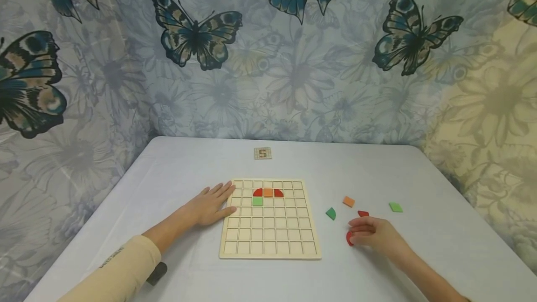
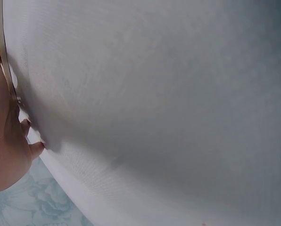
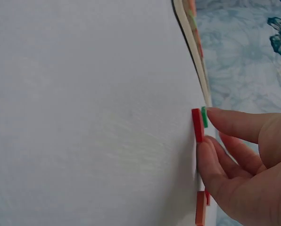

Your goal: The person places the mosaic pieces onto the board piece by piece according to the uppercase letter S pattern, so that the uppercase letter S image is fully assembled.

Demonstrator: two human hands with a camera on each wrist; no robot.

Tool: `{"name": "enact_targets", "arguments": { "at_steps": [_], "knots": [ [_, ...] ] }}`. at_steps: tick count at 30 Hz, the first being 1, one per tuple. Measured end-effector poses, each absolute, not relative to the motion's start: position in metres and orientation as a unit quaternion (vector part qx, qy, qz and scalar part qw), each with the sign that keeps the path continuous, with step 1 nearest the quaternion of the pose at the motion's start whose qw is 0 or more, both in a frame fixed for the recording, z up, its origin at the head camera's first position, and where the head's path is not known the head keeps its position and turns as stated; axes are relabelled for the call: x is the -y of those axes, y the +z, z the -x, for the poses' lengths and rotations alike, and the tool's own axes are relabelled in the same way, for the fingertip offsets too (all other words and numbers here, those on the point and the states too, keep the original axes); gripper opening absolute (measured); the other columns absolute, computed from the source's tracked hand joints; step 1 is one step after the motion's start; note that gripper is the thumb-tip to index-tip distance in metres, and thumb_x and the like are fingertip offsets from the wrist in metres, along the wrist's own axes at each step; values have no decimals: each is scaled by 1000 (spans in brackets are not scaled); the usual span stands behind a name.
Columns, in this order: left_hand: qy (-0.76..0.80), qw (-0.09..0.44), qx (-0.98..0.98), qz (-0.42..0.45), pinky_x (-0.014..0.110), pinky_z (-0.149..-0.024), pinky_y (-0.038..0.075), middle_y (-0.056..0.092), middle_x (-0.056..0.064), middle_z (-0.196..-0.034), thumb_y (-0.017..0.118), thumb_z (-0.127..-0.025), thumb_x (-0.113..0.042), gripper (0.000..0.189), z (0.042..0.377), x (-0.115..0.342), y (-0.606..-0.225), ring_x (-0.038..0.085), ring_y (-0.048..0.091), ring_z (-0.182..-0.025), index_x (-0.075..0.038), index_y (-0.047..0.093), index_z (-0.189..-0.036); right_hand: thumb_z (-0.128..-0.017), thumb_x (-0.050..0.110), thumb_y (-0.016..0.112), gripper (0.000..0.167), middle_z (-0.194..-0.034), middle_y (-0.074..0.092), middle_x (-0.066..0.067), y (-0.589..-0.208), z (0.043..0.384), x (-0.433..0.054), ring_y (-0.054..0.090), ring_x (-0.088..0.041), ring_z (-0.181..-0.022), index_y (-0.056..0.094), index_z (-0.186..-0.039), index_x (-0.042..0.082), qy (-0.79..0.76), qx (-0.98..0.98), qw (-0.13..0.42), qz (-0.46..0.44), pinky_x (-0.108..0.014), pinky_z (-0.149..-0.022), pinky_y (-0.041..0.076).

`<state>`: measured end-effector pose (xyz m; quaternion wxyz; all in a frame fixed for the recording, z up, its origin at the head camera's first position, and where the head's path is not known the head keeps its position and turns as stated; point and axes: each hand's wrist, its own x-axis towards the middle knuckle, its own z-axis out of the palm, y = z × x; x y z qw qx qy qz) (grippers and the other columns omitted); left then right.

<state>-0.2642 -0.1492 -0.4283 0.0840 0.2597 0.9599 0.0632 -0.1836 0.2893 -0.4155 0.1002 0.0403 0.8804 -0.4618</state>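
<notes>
In the head view, my left hand [image 1: 211, 204] rests with straight, spread fingers on the left edge of a wooden grid board [image 1: 268, 236]. Its fingers also show at the left of the left wrist view. Set in the board's upper squares are an orange square tile [image 1: 268, 192] between two red quarter-circle tiles, and a green square tile [image 1: 258, 202] below. To the right of the board, my right hand [image 1: 375, 234] holds a red curved tile [image 1: 349, 238] at its fingertips. The right wrist view has that red tile [image 3: 197, 125] between thumb and finger, close to the tabletop.
Loose around the right hand lie a green quarter-circle tile [image 1: 331, 213], an orange square tile [image 1: 348, 201], another red tile [image 1: 363, 213] and a green square tile [image 1: 395, 207]. A small patterned card [image 1: 263, 153] is at the back. Near the left sleeve is a dark object [image 1: 157, 274].
</notes>
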Motion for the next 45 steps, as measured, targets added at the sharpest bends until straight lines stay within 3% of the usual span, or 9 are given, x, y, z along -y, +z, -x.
{"name": "enact_targets", "arguments": {
  "at_steps": [11, 21, 29, 37, 39, 45],
  "knots": [
    [70, 76, -960, -262, 57, -109, 16, 15, 12, -157, 34, -100, -53, 72, 263, 150, -429, 35, 16, -141, -5, 20, -152, -73, 2, 81, 34, -95, 66, -3, -420, 181, -279, 60, -18, -83, 68, -105, 1, -394, -918, 39, 6, -23, -67, 52],
    [75, 74, -959, -264, 57, -109, 16, 16, 13, -157, 35, -100, -52, 72, 264, 150, -427, 36, 16, -141, -4, 20, -152, -74, -1, 79, 34, -94, 64, -2, -416, 181, -280, 58, -18, -84, 68, -106, 2, -388, -918, 43, 64, -21, -70, 51],
    [74, 77, -959, -261, 57, -109, 16, 15, 12, -157, 34, -100, -53, 73, 263, 150, -427, 35, 16, -141, -5, 20, -152, -76, 6, 79, 36, -89, 62, -2, -417, 187, -282, 56, -19, -80, 67, -110, 4, -386, -920, 51, 37, -24, -61, 51],
    [77, 79, -959, -262, 57, -109, 16, 16, 12, -157, 35, -100, -52, 72, 263, 149, -427, 35, 16, -141, -4, 20, -152, -85, 7, 72, 35, -101, 66, -11, -410, 198, -282, 62, -21, -85, 62, -117, -3, -441, -896, 58, 4, -27, -68, 55],
    [77, 80, -959, -261, 57, -109, 15, 15, 12, -157, 34, -100, -53, 72, 263, 149, -427, 35, 16, -141, -5, 20, -152, -86, 10, 72, 37, -108, 65, -13, -407, 201, -281, 63, -20, -86, 62, -120, -2, -450, -891, 61, -1, -24, -64, 54],
    [75, 84, -959, -258, 56, -110, 14, 14, 10, -158, 33, -99, -56, 74, 265, 150, -430, 34, 14, -142, -6, 19, -153, -86, 11, 72, 43, -116, 61, -18, -403, 210, -275, 66, -21, -91, 59, -125, -1, -462, -884, 64, 0, -27, -72, 55]
  ]
}}
